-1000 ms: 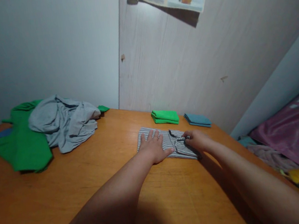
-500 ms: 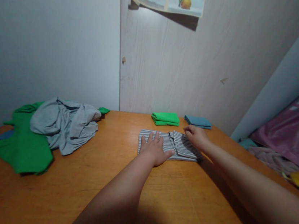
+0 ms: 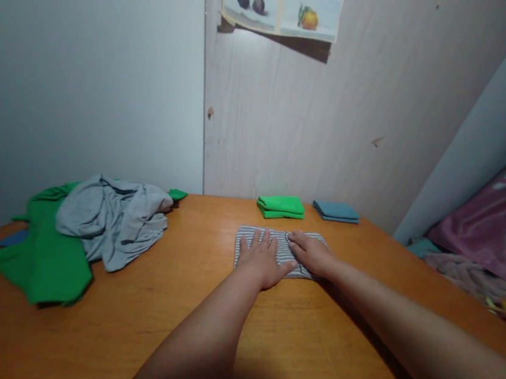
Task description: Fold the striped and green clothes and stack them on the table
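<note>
Grey-and-white striped cloth [image 3: 283, 247] lies flat on a wooden table [image 3: 113, 329], in front of the person and under both hands. The left hand [image 3: 262, 263] is spread over its left part, fingers apart; the right hand [image 3: 313, 254] rests palm down on its right part, fingertips pointing toward the left hand. Neither hand grasps anything: both are loose and unclenched, pressing from above. A dark edge shows beside the right fingers, so the cloth looks folded over there.

That layer seems the weak point. If the right hand lifted quickly, the flap could spring up or slide out of line, since nothing but the palm appears to hold it. Uneven pressure from the two hands could skew the cloth or bunch it into a ridge between them.

Just beyond sit a green bundle [image 3: 280, 208] and, to its right, a blue bundle [image 3: 336, 211]; a careless forward push might knock the green one askew. Crumpled grey cloth [image 3: 113, 219] lies well apart, far left.
</note>
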A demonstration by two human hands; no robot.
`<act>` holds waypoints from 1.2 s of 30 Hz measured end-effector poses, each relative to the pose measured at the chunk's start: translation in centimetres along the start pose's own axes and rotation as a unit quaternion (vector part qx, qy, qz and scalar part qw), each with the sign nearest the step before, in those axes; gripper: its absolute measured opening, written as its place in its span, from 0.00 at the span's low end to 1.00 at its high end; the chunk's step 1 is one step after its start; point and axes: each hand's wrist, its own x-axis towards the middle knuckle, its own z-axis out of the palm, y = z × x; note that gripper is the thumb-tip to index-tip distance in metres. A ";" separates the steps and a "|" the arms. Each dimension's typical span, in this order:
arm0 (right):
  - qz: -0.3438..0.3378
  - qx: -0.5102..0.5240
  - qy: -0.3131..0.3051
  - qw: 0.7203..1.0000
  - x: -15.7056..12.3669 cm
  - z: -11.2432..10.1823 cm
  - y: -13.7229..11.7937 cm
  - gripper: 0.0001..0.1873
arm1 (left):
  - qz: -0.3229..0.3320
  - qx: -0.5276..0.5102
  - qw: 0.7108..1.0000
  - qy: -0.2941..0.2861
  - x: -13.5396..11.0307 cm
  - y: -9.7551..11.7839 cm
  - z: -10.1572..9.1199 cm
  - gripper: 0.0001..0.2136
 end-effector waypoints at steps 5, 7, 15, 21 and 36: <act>0.073 0.035 0.089 0.993 0.7 -1.9 0.0 0.18 | -0.004 -0.007 1.000 -0.005 -0.1 0.1 -0.2 0.47; 0.070 0.015 0.076 0.995 0.9 -2.3 -0.4 0.15 | -0.002 -0.011 1.000 -0.004 -0.1 0.1 -0.2 0.47; 0.109 0.057 0.036 0.992 2.5 -1.4 0.3 0.09 | -0.004 -0.015 1.000 -0.001 0.0 0.1 -0.1 0.46; 0.153 0.182 0.031 0.971 3.4 -2.0 2.0 0.14 | -0.003 -0.018 1.000 -0.008 0.1 0.0 -0.1 0.47; 0.028 0.080 0.028 0.996 2.0 0.2 1.7 0.23 | -0.010 -0.017 1.000 -0.010 0.0 0.1 -0.2 0.47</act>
